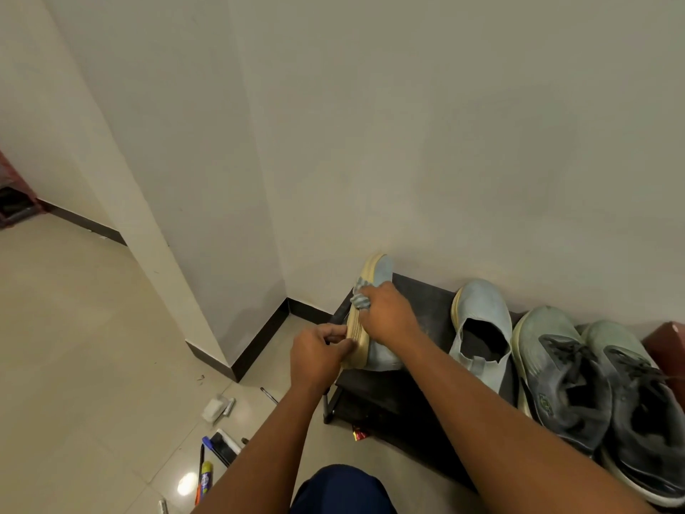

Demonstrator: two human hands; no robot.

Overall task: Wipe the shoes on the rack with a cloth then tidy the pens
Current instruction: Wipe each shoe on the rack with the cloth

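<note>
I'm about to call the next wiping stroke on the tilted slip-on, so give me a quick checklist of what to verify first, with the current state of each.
1. Left hand steadies the tipped light-blue slip-on shoe at its cream sole: ok.
2. Right hand holds the striped cloth against the shoe near the toe: ok.
3. Shoe rests on the black rack, not hanging off it: ok.
4. Matching slip-on and the grey lace-up sneakers stand clear of the stroke: ok.
5. Shoe surface already clean: cannot tell.
6. Pens tidied: not ok, they lie scattered on the floor.
</note>
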